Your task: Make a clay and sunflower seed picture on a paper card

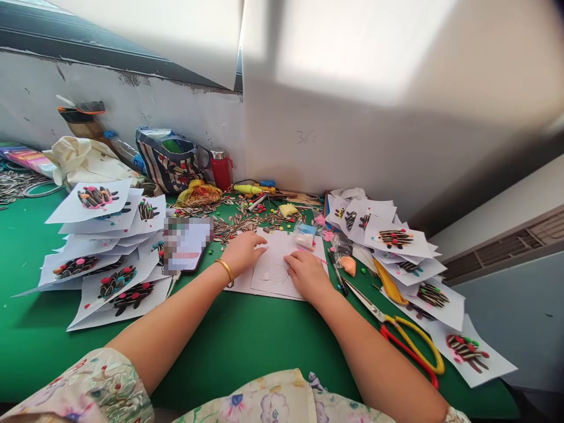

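Note:
Before me on the green table lies a white sheet of paper (275, 286) with a faint dotted round outline drawn on it, on top of other white sheets. My left hand (245, 252), with a gold bangle at the wrist, rests at the sheet's left side, its fingers loosely bent and apart, holding nothing visible. On the sheet's right part my right hand (308, 273) lies with fingers stretched beside the outline. A thin pink stick (318, 257) shows just behind the right hand. Small bags of white clay (304, 239) and blue clay (307, 229) sit at the sheet's far edge.
Stacked paper cards with seed figures stand left (106, 247) and right (396, 238). A phone (189, 244) lies left of the paper. Scissors (396, 329) and a yellow comb (390, 285) lie right. Loose seeds (233, 226), a bag (170, 161) and a red bottle (221, 170) are behind.

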### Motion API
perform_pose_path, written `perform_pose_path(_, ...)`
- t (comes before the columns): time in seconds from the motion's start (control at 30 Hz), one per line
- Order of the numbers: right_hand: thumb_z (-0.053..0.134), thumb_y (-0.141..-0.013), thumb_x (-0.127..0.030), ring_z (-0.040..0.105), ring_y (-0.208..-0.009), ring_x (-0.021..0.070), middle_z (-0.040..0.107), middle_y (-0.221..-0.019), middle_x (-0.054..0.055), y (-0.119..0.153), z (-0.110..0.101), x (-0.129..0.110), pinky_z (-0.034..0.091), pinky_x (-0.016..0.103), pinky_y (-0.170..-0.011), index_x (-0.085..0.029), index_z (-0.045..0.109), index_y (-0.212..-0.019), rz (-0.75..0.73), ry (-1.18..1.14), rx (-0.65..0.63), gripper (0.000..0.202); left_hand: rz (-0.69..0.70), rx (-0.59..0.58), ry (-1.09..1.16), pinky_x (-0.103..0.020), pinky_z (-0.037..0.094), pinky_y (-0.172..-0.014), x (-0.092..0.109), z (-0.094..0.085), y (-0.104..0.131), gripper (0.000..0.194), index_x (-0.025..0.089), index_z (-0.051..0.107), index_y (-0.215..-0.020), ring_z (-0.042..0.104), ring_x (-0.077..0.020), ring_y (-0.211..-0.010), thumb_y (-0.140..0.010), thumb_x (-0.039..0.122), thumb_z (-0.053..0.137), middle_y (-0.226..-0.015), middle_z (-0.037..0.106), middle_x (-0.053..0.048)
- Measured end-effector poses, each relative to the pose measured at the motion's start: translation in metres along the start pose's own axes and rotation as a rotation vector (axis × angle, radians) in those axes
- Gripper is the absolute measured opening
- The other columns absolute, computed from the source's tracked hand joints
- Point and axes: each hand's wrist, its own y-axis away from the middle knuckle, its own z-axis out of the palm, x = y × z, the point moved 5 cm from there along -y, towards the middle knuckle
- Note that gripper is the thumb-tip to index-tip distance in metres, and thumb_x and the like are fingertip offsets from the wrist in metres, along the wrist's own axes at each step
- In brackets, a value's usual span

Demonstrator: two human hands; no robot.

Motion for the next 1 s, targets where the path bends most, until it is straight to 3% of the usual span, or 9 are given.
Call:
perform_pose_path(0.13,0.056,-0.090,-0.021,0.051,-0.113,0.0231,0.061,-0.121,0.007,0.000,0.001,0.000,0.038,0.038,-0.097,-0.027,0.058,-0.125,0.012,-0.009,0.001,0.035,0.023,-0.005,-0.001,-0.039,0.044,-0.094,0.003,0.002,0.020,0.028,0.023,0.074,-0.101,0.060,-0.0268,-0.101,-0.076,0.034,0.070,-0.106,0.066,-0.009)
perform_pose_path(0.3,0.055,-0.090,-0.015,0.052,-0.111,0.0228,0.062,-0.118,0.008,0.000,0.003,0.000,0.038,0.039,-0.097,-0.027,0.058,-0.126,0.014,-0.034,0.005,0.039,0.011,0.022,-0.041,-0.043,0.041,-0.097,0.001,0.010,0.029,0.026,0.026,0.071,-0.104,0.056,-0.0282,-0.107,-0.079,0.030,0.068,-0.110,0.063,-0.009)
perform_pose_path(0.43,0.051,-0.088,-0.009,0.054,-0.109,0.0229,0.063,-0.113,0.008,-0.002,0.003,-0.002,0.040,0.039,-0.097,-0.024,0.059,-0.126,-0.021,-0.097,0.047,0.041,0.007,0.069,0.018,-0.045,0.040,-0.101,-0.002,0.011,0.030,0.035,0.024,0.066,-0.113,0.053,-0.0288,-0.113,-0.078,0.027,0.069,-0.115,0.062,-0.009)
perform_pose_path(0.53,0.047,-0.089,-0.008,0.057,-0.103,0.0210,0.063,-0.109,0.008,-0.001,-0.001,-0.003,0.045,0.034,-0.091,-0.023,0.059,-0.126,-0.051,-0.212,0.094,0.041,-0.016,0.105,0.214,-0.044,0.041,-0.102,-0.005,0.009,0.032,0.041,0.021,0.060,-0.121,0.054,-0.0268,-0.114,-0.080,0.026,0.066,-0.119,0.061,-0.009)
perform_pose_path(0.67,0.042,-0.093,-0.014,0.059,-0.104,0.0187,0.061,-0.112,0.007,0.001,-0.010,0.000,0.049,0.031,-0.090,-0.024,0.058,-0.126,-0.025,-0.442,0.190,0.039,-0.171,0.123,0.662,-0.036,0.051,-0.087,-0.009,0.009,0.036,0.041,0.020,0.052,-0.125,0.061,-0.0214,-0.103,-0.087,0.036,0.055,-0.115,0.063,-0.009)
perform_pose_path(0.77,0.043,-0.093,-0.018,0.058,-0.106,0.0192,0.061,-0.112,0.007,0.003,-0.015,0.003,0.048,0.034,-0.093,-0.025,0.058,-0.126,0.001,-0.560,0.267,0.037,-0.223,0.034,0.902,-0.035,0.054,-0.081,-0.004,0.015,0.039,0.042,0.019,0.052,-0.117,0.065,-0.0217,-0.096,-0.080,0.038,0.063,-0.104,0.068,-0.008)
perform_pose_path(0.83,0.044,-0.093,-0.020,0.058,-0.106,0.0202,0.061,-0.111,0.008,0.004,-0.017,0.005,0.049,0.036,-0.093,-0.025,0.058,-0.126,0.023,-0.600,0.294,0.036,-0.235,-0.039,0.980,-0.033,0.054,-0.079,0.001,0.018,0.040,0.046,0.020,0.053,-0.113,0.066,-0.0226,-0.095,-0.073,0.035,0.071,-0.103,0.069,-0.006)
perform_pose_path(1.0,0.046,-0.092,-0.021,0.057,-0.109,0.0212,0.061,-0.114,0.008,0.005,-0.017,0.005,0.048,0.038,-0.094,-0.025,0.059,-0.125,0.055,-0.647,0.304,0.035,-0.316,-0.062,0.892,-0.032,0.053,-0.074,0.005,0.014,0.043,0.037,0.018,0.063,-0.097,0.066,-0.0237,-0.089,-0.067,0.036,0.074,-0.097,0.071,-0.004)
